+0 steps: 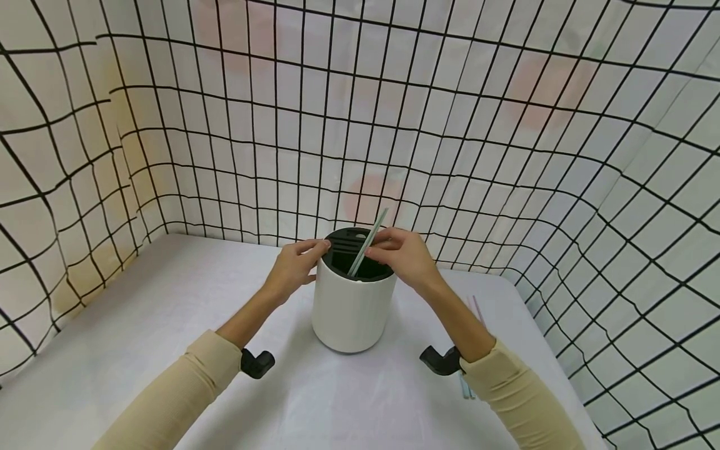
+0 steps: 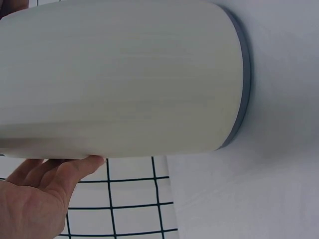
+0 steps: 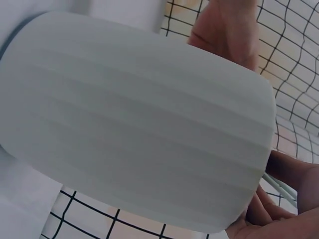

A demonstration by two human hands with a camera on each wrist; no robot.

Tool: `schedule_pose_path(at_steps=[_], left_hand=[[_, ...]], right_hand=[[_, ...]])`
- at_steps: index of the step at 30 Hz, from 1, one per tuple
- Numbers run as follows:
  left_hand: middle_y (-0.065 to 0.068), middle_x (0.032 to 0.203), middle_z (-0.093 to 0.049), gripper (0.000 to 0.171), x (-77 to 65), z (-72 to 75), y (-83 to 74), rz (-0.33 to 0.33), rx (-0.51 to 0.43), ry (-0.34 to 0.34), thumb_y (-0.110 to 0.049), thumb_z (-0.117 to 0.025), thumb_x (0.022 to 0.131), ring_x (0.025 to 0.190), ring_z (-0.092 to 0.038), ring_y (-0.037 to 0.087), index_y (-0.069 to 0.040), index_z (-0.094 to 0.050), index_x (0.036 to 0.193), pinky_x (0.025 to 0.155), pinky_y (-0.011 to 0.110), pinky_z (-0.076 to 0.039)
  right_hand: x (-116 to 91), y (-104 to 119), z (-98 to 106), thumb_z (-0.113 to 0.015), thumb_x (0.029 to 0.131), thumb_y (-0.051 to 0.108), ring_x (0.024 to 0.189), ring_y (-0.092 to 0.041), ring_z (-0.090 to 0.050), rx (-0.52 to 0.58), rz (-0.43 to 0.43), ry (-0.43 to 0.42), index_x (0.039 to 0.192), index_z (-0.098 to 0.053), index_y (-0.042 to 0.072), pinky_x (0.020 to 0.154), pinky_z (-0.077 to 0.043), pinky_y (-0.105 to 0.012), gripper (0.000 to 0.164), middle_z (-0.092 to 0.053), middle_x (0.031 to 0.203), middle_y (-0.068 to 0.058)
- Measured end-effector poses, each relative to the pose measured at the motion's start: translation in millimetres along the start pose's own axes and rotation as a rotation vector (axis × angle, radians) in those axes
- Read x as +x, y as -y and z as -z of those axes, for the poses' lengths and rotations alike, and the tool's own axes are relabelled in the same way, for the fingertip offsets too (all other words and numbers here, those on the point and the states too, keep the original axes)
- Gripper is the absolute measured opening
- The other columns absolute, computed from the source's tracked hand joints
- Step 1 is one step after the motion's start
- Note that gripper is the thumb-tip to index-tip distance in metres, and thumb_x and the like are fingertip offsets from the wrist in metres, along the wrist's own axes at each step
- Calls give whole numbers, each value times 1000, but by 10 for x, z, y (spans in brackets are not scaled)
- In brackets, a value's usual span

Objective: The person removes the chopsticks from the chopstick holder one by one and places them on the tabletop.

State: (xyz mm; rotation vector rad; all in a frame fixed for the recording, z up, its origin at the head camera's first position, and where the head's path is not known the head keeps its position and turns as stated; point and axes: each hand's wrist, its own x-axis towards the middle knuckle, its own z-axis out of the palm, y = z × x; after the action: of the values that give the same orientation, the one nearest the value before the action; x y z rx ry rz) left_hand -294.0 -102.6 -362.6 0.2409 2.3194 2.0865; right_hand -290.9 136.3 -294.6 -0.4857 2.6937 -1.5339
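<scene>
A white round utensil holder (image 1: 353,312) with a black slotted top (image 1: 345,240) stands upright on the table. My left hand (image 1: 294,265) grips its rim from the left, and the left wrist view shows the fingers (image 2: 75,172) against the holder's side. At the opposite side, my right hand (image 1: 407,256) pinches pale green chopsticks (image 1: 371,237) between thumb and fingers. They slant, with their lower ends inside the wide dark opening and their upper ends above the rim. In the right wrist view the chopsticks (image 3: 280,188) show only in part beside the holder.
More thin sticks, with pinkish (image 1: 478,309) and pale blue-green ends (image 1: 467,389), lie on the white table (image 1: 270,412) partly under my right forearm. A black wire grid (image 1: 360,125) encloses the back and both sides. Dark wrist mounts (image 1: 257,364) jut inward from both sleeves.
</scene>
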Motion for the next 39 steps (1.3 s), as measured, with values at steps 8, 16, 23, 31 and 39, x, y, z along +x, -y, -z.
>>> schedule_pose_path(at_steps=[8, 16, 23, 31, 39], left_hand=[[8, 148, -57, 57, -10, 20, 2, -3, 21, -8, -50, -58, 101, 140, -51, 30, -11, -58, 143, 101, 48, -55], [6, 146, -59, 56, -19, 31, -8, 0, 28, -19, -49, -58, 101, 139, -53, 29, -12, -59, 143, 100, 47, -56], [6, 148, -57, 56, -4, 22, -11, 3, 29, -15, -50, -59, 101, 139, -52, 29, -12, -59, 142, 100, 47, -55], [7, 148, -56, 55, -6, 18, -9, -3, 24, -18, -49, -58, 102, 140, -51, 31, -12, -59, 142, 101, 48, -55], [9, 149, -55, 57, -19, 14, -1, -5, 14, -7, -49, -58, 102, 140, -50, 31, -10, -57, 144, 101, 49, -54]], right_hand=[[15, -75, -103, -79, 90, 17, 107, -23, -72, -18, 85, -52, 112, -72, 8, 96, -59, -44, 25, -78, 107, -8], [29, -92, -170, -79, 89, 12, 102, -24, -74, 4, 104, -126, 108, -73, 6, 94, -60, -43, 21, -78, 103, -10], [24, -63, -127, -78, 90, 12, 94, -21, -74, 97, 70, -158, 108, -70, 4, 84, -62, -34, 21, -78, 103, -13], [6, 91, 77, -77, 92, 14, 82, -27, -75, 167, 74, -178, 110, -66, 2, 83, -63, -31, 24, -77, 106, -16], [-51, 353, 352, -76, 92, 10, 86, -26, -76, 269, 133, -235, 112, -63, 1, 84, -64, -35, 25, -75, 99, -14]])
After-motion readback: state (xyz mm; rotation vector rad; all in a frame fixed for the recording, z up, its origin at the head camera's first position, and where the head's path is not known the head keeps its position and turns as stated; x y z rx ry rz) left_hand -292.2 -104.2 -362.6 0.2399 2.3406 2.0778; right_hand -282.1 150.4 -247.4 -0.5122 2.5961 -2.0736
